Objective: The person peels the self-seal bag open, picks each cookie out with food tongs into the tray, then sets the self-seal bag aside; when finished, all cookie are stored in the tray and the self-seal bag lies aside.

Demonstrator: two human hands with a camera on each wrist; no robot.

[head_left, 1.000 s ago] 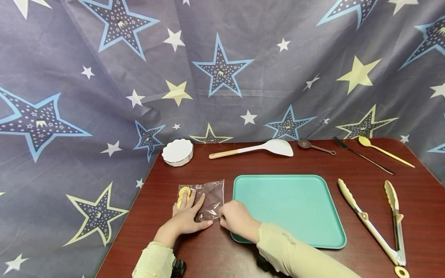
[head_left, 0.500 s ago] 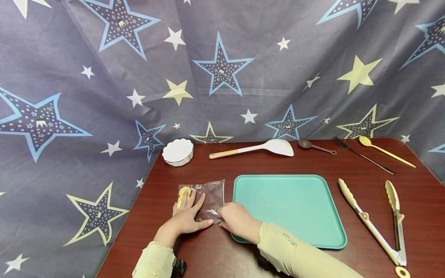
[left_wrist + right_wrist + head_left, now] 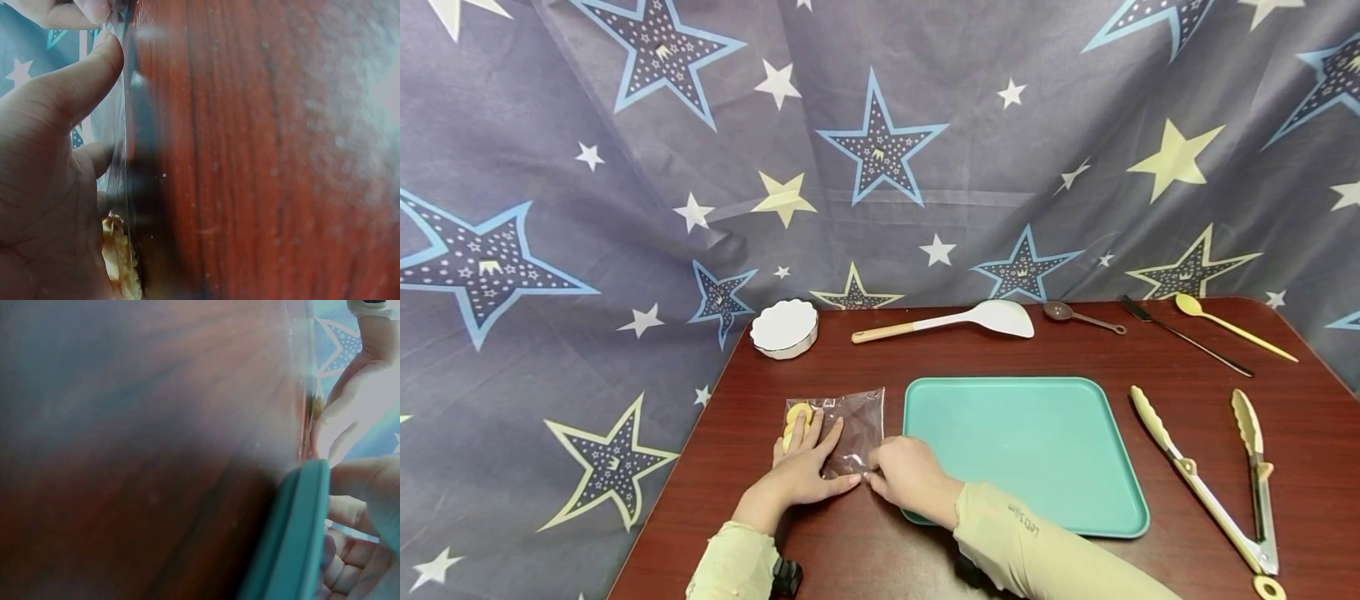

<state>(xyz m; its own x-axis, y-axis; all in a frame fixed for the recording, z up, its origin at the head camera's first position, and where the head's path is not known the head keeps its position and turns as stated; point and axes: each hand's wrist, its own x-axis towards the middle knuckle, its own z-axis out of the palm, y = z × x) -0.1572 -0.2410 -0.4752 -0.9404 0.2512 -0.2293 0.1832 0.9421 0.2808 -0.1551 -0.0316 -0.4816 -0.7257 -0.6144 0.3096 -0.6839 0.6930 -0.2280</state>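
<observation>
A clear plastic bag [image 3: 857, 425] lies on the table, with several round yellow biscuit-like pieces [image 3: 797, 412] inside at its left end. My left hand [image 3: 805, 471] rests on the bag with fingers spread, some over the yellow pieces; in the left wrist view its thumb [image 3: 103, 62] lies along the bag's near edge. At the bag's near right corner, my right hand [image 3: 913, 475] has curled fingers and pinches the edge, its thumb close to the left thumb. The right fingertips are partly hidden. Beneath the right wrist is the left rim of a teal tray [image 3: 904, 417].
Behind the bag stands a white fluted dish [image 3: 784, 329]. A white spatula [image 3: 1000, 318], a brown measuring spoon [image 3: 1060, 312], a black-tipped thin utensil [image 3: 1187, 337] and a yellow spoon [image 3: 1232, 327] lie along the back. Spread tongs [image 3: 1195, 483] lie right of the tray.
My right hand has shifted slightly left along the bag's near edge, its thumb coming closer to the left thumb. The left hand and the bag stay in place.
</observation>
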